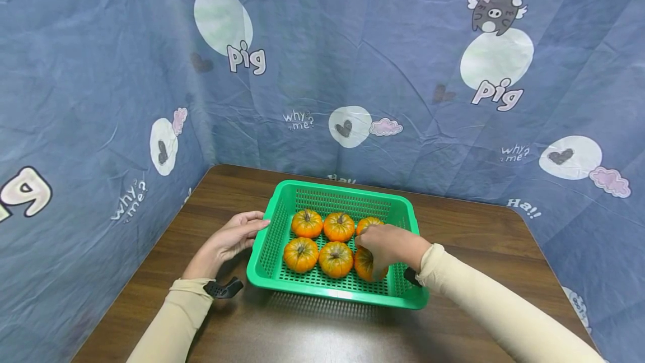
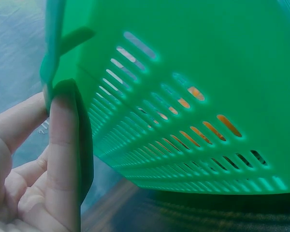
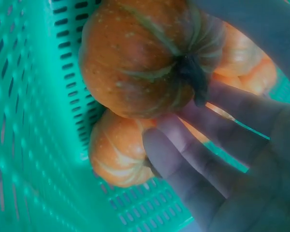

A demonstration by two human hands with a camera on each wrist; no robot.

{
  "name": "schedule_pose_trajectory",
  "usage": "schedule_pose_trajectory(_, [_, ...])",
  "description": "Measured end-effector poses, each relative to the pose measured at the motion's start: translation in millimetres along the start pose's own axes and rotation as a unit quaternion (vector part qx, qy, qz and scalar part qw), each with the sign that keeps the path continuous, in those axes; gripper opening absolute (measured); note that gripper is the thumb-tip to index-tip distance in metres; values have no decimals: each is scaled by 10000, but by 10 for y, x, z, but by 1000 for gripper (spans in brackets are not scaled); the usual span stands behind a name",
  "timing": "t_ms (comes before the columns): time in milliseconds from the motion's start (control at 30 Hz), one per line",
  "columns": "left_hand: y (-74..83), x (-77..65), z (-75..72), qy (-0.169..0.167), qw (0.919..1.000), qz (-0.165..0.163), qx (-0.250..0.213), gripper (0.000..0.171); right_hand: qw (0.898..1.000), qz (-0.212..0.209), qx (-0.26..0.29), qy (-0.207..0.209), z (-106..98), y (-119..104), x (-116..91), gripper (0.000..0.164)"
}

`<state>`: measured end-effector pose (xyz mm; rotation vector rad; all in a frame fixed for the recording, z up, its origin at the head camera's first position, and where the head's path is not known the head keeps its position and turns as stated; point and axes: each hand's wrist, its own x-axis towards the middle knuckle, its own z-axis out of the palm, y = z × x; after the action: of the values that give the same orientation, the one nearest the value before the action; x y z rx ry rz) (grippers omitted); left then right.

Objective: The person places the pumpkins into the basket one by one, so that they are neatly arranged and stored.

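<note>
A green plastic basket (image 1: 332,292) with slotted walls holds several small orange pumpkins (image 1: 300,255) in two rows. My left hand (image 1: 232,240) is at the basket's left end, and in the left wrist view its thumb and fingers pinch the rim. Inside the right end of the basket, my right hand (image 1: 390,245) reaches over the near-right pumpkin (image 1: 367,265) and partly hides it and the far-right pumpkin (image 1: 369,223). The right wrist view shows its fingers (image 3: 183,174) fairly straight alongside a pumpkin (image 3: 140,58) with a dark stem, not curled round it.
The basket stands on a brown wooden table (image 1: 468,228). A blue cloth (image 1: 312,83) printed with pigs and words hangs behind the table and along its left side. Black straps (image 1: 224,288) sit at the wrists below the cream sleeves.
</note>
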<state>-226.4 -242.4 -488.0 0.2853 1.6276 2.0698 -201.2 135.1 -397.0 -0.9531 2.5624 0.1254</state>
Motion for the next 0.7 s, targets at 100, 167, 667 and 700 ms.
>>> schedule_pose_trajectory(100, [-1, -3, -1, 4, 10000, -6, -14, 14, 9999, 36, -85, -51, 8, -16, 25, 41])
schedule_pose_trajectory(167, [-2, -6, 0, 0, 10000, -2, -37, 14, 9998, 62, -148, -78, 18, -23, 40, 42])
schedule_pose_trajectory(667, [-2, -8, -2, -34, 10000, 39, -44, 14, 9989, 365, -250, -174, 15, -52, 41, 39])
schedule_pose_trajectory(700, [-1, -7, -1, -34, 10000, 35, -34, 14, 9989, 371, -232, -172, 15, -53, 38, 39])
